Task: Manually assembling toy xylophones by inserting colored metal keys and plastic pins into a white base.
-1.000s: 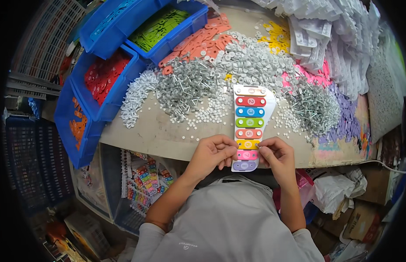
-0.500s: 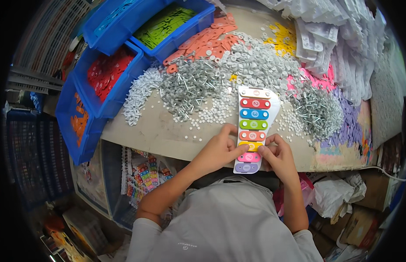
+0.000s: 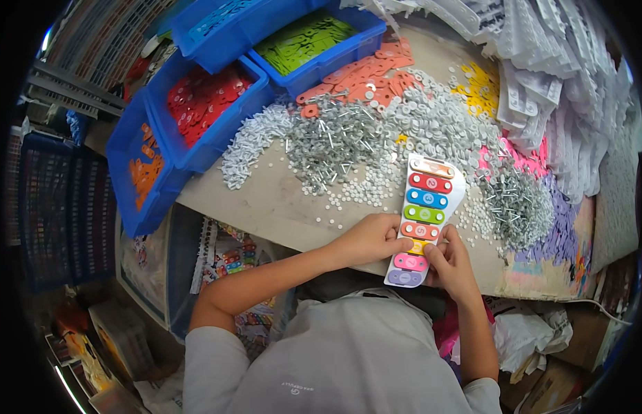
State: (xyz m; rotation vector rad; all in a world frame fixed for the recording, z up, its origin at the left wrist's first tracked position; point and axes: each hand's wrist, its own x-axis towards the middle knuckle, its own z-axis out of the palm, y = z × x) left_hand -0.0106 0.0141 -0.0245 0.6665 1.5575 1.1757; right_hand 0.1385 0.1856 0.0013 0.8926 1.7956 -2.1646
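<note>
A toy xylophone [image 3: 426, 219] with a white base and a row of coloured bars is held at the table's near edge, its far end leaning slightly right. My left hand [image 3: 376, 240] grips its left side, with the thumb on the yellow bar [image 3: 419, 247]. From the right side my right hand [image 3: 451, 262] holds it, thumb at the right end of the yellow bar and fingers partly hidden beneath the base. White round caps sit on the farther bars. Nearer me are a pink bar [image 3: 411, 261] and a purple bar [image 3: 404, 278].
Beyond the xylophone lie heaps of metal pins [image 3: 328, 141], white washers [image 3: 442, 114] and coral bars [image 3: 376, 76]. Blue bins [image 3: 266, 83] with coloured bars stand at the far left. White xylophone bases [image 3: 535, 76] are stacked far right, near purple bars [image 3: 561, 224].
The whole view has shifted, so the table and bins appear further right. The xylophone tilts more to the right at its far end. Both hands keep hold of it; my left forearm lies flatter.
</note>
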